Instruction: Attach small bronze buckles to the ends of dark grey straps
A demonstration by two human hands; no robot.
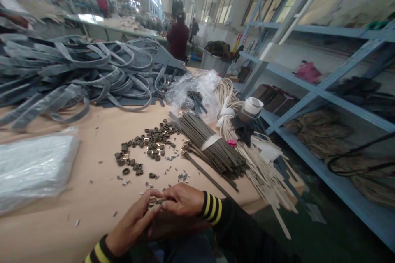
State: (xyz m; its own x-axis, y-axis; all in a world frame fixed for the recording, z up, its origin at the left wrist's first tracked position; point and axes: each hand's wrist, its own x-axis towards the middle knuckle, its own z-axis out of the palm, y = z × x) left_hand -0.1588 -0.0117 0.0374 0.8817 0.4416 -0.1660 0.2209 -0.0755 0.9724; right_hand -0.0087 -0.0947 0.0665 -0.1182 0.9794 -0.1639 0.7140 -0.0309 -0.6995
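Observation:
At the table's front edge, my left hand (135, 218) and my right hand (184, 199) meet, fingers closed. Between them is a small olive-brown strap piece (155, 202), perhaps with a metal buckle; the fingers cover most of it. Just beyond lie small metal clips (184, 176) and a heap of olive strap loops (154, 137) mixed with gold-coloured buckles (160, 147). To the right rests a bundle of flat olive straps (212, 144), tied with a white band. One long olive strap (205, 172) runs beside it towards my right sleeve.
Grey-blue straps (101, 72) are piled at the back left. A plastic-wrapped pack (37, 168) lies at left. Cream cords (262, 172) overhang the right edge, near a white tape roll (253, 107). Blue shelving (308, 86) stands at right; a person (178, 39) is beyond the table.

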